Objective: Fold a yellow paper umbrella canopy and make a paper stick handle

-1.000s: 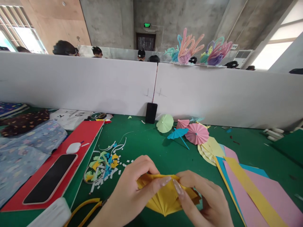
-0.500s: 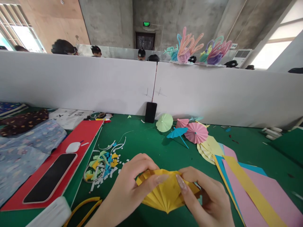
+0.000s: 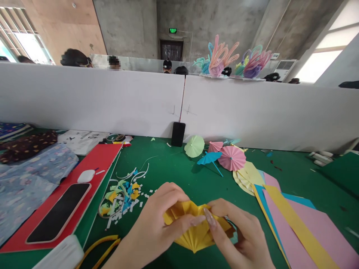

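Between my two hands is a yellow pleated paper umbrella canopy (image 3: 193, 236), its folds fanning out from a point at the bottom. My left hand (image 3: 165, 220) grips its left side, thumb lying across the front and fingers behind. On the right side, my right hand (image 3: 238, 228) pinches the upper rim between thumb and forefinger. Both thumb tips nearly meet near the middle of the rim. A bit of pale teal material shows under my right hand; what it is I cannot make out. The fingers behind the paper are hidden.
Finished paper umbrellas in green (image 3: 194, 146), blue (image 3: 209, 158) and pink (image 3: 232, 158) lie ahead. Coloured paper sheets (image 3: 316, 224) are on the right. Paper scraps (image 3: 123, 196), yellow-handled scissors (image 3: 98, 248) and a phone (image 3: 60, 213) on a red board (image 3: 105, 153) are left. A white partition (image 3: 92, 97) stands behind.
My left thumb has slid right along the paper, closer to my right thumb. The canopy's upper rim is bent more sharply in the middle, and the paper is squeezed narrower.
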Demonstrator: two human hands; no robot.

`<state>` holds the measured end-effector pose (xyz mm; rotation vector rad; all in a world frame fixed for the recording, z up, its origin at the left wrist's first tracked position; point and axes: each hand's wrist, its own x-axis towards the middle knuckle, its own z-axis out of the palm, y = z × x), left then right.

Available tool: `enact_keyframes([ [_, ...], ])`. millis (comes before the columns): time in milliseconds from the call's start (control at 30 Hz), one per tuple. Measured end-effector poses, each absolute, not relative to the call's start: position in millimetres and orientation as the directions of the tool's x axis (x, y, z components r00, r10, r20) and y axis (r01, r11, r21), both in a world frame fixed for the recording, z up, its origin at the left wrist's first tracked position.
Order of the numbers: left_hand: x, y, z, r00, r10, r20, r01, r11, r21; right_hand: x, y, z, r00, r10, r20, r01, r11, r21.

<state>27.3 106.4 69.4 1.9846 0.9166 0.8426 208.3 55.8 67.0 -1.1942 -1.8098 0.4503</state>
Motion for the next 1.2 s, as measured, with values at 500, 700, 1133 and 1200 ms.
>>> enact_keyframes([
  [500,32.1,103.8,70.9,0.491,0.823,0.285,0.256,-0.449,0.856,207.0,57.9,68.3,-0.150,0.827,0.541,0.580,0.517,-0.630],
  [700,32.2,105.5,69.3,0.487,0.832,0.268,0.293,-0.444,0.847,206.7,58.6,66.4,-0.138,0.838,0.528,0.553,0.508,-0.661],
  [1133,23.8,109.4,75.6,0.429,0.848,0.313,0.316,-0.465,0.827,211.1,59.9,67.5,-0.145,0.840,0.523,0.499,0.519,-0.694],
  [1200,23.6,109.8,76.3,0.425,0.850,0.311,0.333,-0.466,0.820,210.7,60.6,67.4,-0.145,0.810,0.569,0.493,0.557,-0.668],
])
